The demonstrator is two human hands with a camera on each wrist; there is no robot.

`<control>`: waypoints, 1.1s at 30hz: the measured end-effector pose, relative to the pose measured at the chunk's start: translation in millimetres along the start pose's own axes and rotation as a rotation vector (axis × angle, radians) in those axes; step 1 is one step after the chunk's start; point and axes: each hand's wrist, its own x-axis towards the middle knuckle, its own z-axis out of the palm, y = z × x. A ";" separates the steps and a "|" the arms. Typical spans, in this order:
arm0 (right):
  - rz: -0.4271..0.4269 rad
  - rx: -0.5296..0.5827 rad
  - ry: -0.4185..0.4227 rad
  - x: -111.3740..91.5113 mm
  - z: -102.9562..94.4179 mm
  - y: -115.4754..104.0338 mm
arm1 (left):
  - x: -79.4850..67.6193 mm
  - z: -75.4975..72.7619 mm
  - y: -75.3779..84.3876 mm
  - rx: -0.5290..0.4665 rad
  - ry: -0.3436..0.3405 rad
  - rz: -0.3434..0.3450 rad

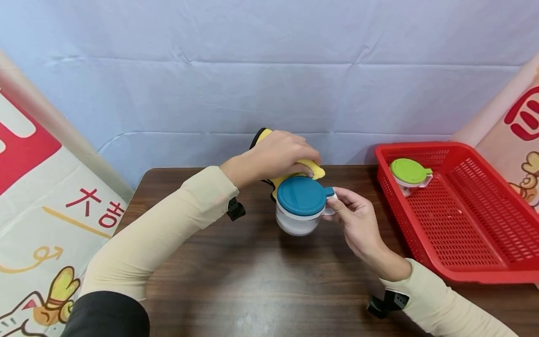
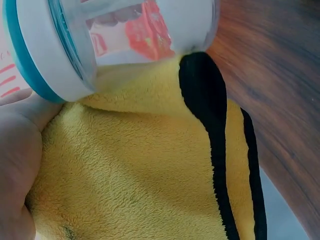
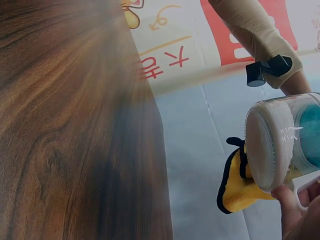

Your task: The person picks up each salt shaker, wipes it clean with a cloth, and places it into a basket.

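Note:
A seasoning jar [image 1: 296,223] with a blue lid [image 1: 301,195] and a side handle is held up over the table, and white contents show through its clear wall. My right hand [image 1: 360,222] pinches the handle between thumb and fingers. At the jar's far side my left hand [image 1: 282,152] holds a yellow cloth [image 1: 316,169] with black edging against it. The left wrist view shows the cloth [image 2: 135,165] hanging below the jar, its upper part along the clear wall. From the right wrist, the jar's round base [image 3: 262,147] is visible, with the cloth [image 3: 240,192] behind it.
A red basket [image 1: 421,243] with slotted walls stands on the right of the brown wooden table [image 1: 252,290]. In its far left corner is another jar with a green lid [image 1: 408,171]. Pale blue fabric [image 1: 252,84] hangs behind the table; printed sheets flank it.

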 end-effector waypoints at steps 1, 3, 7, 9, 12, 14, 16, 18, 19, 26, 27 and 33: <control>0.000 0.003 0.000 -0.2 0.0 -0.3 | 1.2 0.0 0.9 -0.001 -0.002 0.005; -0.001 0.006 -0.001 -0.5 0.1 -1.0 | 3.4 -0.5 3.0 -0.002 -0.011 0.012; 0.003 0.006 -0.002 -0.7 0.0 -1.8 | 8.5 -2.6 9.0 -0.003 -0.036 0.031; 0.008 0.002 -0.003 -0.9 -0.2 -2.2 | 11.2 -3.5 12.7 0.013 -0.050 0.047; 0.018 -0.009 -0.004 -1.1 -0.4 -2.6 | 15.1 -4.1 18.6 0.057 -0.070 0.078; 0.024 -0.018 -0.005 -1.3 -0.4 -2.9 | 17.6 -4.5 22.1 0.088 -0.089 0.091; 0.028 -0.028 -0.006 -1.7 -0.5 -3.3 | 19.5 -5.2 24.8 0.106 -0.107 0.095; 0.031 -0.031 -0.009 -1.9 -0.6 -3.4 | 20.5 -6.1 26.4 0.121 -0.126 0.092; 0.033 -0.032 -0.010 -2.0 -0.6 -3.3 | 20.8 -6.5 26.8 0.126 -0.136 0.088; 0.029 -0.039 0.004 -2.0 0.2 -3.7 | 18.9 -5.7 25.5 0.165 -0.214 0.066; 0.029 -0.041 0.006 -2.1 0.2 -3.7 | 18.3 -5.2 25.0 0.165 -0.224 0.063; 0.027 -0.052 0.007 -2.7 -0.1 -4.0 | 12.4 -3.2 18.6 0.145 -0.203 0.054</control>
